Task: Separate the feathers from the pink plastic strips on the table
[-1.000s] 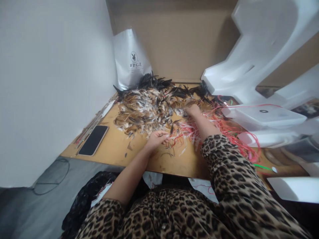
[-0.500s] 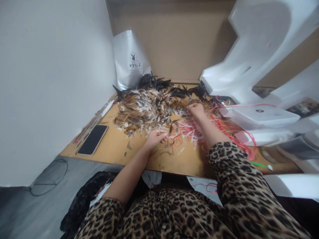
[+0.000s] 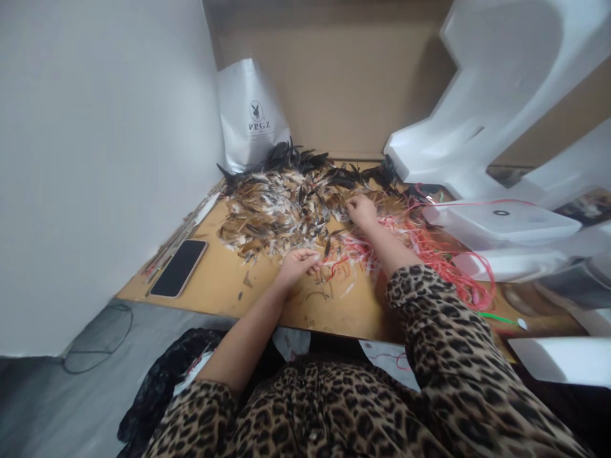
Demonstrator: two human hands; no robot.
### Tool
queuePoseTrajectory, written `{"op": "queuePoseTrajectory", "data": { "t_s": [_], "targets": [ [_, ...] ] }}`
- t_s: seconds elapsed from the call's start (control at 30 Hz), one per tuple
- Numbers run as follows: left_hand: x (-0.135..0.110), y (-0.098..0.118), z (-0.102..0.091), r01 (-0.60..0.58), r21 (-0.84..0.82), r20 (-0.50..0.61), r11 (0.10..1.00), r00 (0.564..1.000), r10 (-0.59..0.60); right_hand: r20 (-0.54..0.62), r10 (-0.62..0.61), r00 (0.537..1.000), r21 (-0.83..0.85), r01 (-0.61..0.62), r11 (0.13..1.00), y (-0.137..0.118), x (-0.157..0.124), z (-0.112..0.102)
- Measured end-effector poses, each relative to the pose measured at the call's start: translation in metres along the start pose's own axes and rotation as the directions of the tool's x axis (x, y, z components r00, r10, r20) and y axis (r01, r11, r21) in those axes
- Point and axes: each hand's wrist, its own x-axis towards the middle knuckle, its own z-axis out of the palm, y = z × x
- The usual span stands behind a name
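A heap of brown, white and black feathers (image 3: 281,203) covers the back of the wooden table (image 3: 224,286). My right hand (image 3: 361,212) reaches into the right side of the heap, fingers curled in a pinch on feathers. My left hand (image 3: 300,264) rests nearer the front edge with its fingers curled shut on something small I cannot make out. A tangle of red and pink strings (image 3: 429,251) lies to the right of both hands, under my right forearm.
A black phone (image 3: 179,268) lies at the table's left beside thin sticks (image 3: 176,238). A silver pouch (image 3: 252,114) leans against the cardboard back wall. White foam pieces (image 3: 482,114) crowd the right side. A white wall stands on the left.
My right hand has shifted a little to the left within the feather heap. My left hand has stayed in place.
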Motion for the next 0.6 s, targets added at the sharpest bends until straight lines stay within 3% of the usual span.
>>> {"op": "queuePoseTrajectory", "data": {
  "t_s": [0.17, 0.37, 0.6],
  "targets": [
    [-0.002, 0.003, 0.001, -0.012, -0.009, -0.008, 1.000, 1.000, 0.012, 0.128, 0.021, 0.992, -0.185, 0.003, 0.983, -0.003, 0.003, 0.009],
    [-0.001, 0.002, -0.002, -0.013, -0.084, -0.036, 0.996, 0.999, 0.010, 0.155, 0.019, 0.988, -0.093, -0.005, 0.996, -0.002, 0.002, 0.002],
    [0.005, 0.006, -0.023, -0.055, -0.435, -0.139, 0.899, 0.990, -0.007, -0.038, -0.005, 0.999, 0.116, 0.009, 0.993, -0.005, -0.011, -0.017]
  ]
}}
